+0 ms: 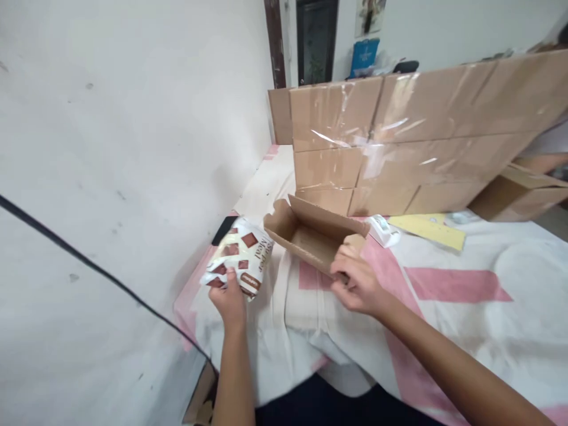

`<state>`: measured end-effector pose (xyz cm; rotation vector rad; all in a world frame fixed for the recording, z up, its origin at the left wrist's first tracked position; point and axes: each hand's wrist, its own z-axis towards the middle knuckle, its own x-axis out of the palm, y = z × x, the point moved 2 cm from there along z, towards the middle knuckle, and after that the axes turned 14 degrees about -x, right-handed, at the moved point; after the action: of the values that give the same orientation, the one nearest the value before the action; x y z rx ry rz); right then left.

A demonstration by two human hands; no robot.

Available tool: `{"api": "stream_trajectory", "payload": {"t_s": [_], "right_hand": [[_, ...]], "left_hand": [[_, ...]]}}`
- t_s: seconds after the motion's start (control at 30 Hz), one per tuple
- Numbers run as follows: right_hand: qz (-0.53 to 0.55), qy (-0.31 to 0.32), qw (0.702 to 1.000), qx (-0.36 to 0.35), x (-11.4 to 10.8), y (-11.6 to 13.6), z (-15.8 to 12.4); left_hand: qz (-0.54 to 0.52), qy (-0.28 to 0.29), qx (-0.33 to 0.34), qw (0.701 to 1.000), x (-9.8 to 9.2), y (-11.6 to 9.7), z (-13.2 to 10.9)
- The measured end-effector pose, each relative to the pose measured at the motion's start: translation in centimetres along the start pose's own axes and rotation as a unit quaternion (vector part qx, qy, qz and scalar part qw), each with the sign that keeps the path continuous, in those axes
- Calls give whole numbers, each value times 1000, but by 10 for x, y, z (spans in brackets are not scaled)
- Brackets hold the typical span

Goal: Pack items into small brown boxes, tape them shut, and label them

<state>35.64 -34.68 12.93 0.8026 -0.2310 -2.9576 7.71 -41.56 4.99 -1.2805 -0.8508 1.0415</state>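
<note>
My left hand is closed on the lower edge of a white snack pouch printed with brown squares, near the wall. My right hand grips the near end of a small open cardboard box that lies on the pink-and-white cloth. The box is empty inside, its flaps standing open. The pouch lies just left of the box, touching or nearly touching its left flap.
A wall of taped cardboard boxes stands behind. A white tape dispenser and a yellow envelope lie right of the small box. A dark phone lies by the white wall. Another brown box sits far right.
</note>
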Motion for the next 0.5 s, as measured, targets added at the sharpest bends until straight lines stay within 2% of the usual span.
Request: {"api": "stream_trajectory", "payload": {"t_s": [0.07,0.17,0.23,0.3,0.4,0.5], "right_hand": [[4,-74,996,47,-32,5,-25],[47,-145,985,82,-61,6,-52],[73,-157,981,91,-70,5,-61],[93,-157,979,90,-73,5,-62],[121,-144,980,72,-73,7,-58],[133,-130,981,64,-69,9,-56]], "left_hand": [[-54,-5,10,999,-13,-20,-7],[-115,34,62,991,-16,-70,-16],[-119,107,113,981,-7,-108,-25],[-80,211,162,960,8,-141,-35],[53,384,207,898,36,-177,-51],[204,507,231,805,64,-195,-63]]}}
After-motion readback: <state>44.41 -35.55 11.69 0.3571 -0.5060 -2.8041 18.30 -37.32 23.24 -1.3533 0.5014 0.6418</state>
